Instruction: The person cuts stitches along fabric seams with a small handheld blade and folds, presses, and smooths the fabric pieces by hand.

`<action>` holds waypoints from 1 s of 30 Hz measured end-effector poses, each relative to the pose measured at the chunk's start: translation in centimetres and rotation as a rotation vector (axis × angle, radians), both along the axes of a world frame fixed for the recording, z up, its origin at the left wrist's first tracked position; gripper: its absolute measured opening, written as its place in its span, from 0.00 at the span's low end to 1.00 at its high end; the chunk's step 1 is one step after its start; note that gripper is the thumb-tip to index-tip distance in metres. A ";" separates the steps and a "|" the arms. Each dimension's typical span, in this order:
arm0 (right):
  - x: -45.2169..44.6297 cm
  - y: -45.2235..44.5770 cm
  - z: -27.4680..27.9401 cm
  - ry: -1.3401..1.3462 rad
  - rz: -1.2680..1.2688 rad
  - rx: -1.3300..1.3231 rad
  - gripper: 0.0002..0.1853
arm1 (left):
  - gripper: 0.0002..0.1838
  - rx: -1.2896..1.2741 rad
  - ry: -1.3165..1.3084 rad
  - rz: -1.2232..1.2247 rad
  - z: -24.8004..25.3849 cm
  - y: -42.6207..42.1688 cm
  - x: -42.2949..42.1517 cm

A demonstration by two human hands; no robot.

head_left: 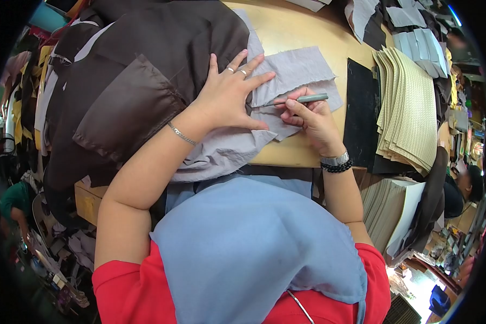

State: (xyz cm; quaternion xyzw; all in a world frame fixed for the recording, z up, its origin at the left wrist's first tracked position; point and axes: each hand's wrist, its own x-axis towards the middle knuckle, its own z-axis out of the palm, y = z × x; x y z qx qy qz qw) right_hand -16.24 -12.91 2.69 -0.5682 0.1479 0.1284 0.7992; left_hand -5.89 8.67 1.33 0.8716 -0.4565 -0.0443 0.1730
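Observation:
My left hand (229, 96) lies spread over the edge of a dark brown cloth (173, 40), its fingertips on pale grey fabric (299, 65). Between the fingers of my right hand (308, 116) is a grey-green pen (312, 98), held nearly level. Its slim tip points left toward the gap between my left thumb and forefinger, at the border of the brown and grey cloth. A brown pocket-shaped piece (127, 108) rests on the dark cloth beside my left forearm. More grey fabric hangs crumpled below my left hand.
Beneath the cloth is a light wooden table (291, 24). To the right stand a black board (360, 113), a stack of cream textured sheets (407, 105) and, lower, another pile of sheets (386, 205). At far left, a person in green (15, 200) leans over materials.

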 end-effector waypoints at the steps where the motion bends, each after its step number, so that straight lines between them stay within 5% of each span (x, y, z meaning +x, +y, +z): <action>1: 0.0 -0.3 0.1 0.008 0.026 0.051 0.09 | 0.56 -0.004 0.000 0.002 0.0 0.0 0.0; 5: -0.9 -0.2 -0.5 -0.002 0.114 0.175 0.08 | 0.56 0.025 -0.010 0.001 0.0 -0.1 0.1; 9: -1.0 1.2 -1.5 -0.107 -0.235 -0.050 0.07 | 0.56 0.003 -0.014 0.000 -0.2 0.0 0.0; 30: -0.7 2.2 -1.3 -0.164 -0.177 -0.262 0.07 | 0.57 -0.009 -0.006 0.000 -0.2 0.0 0.0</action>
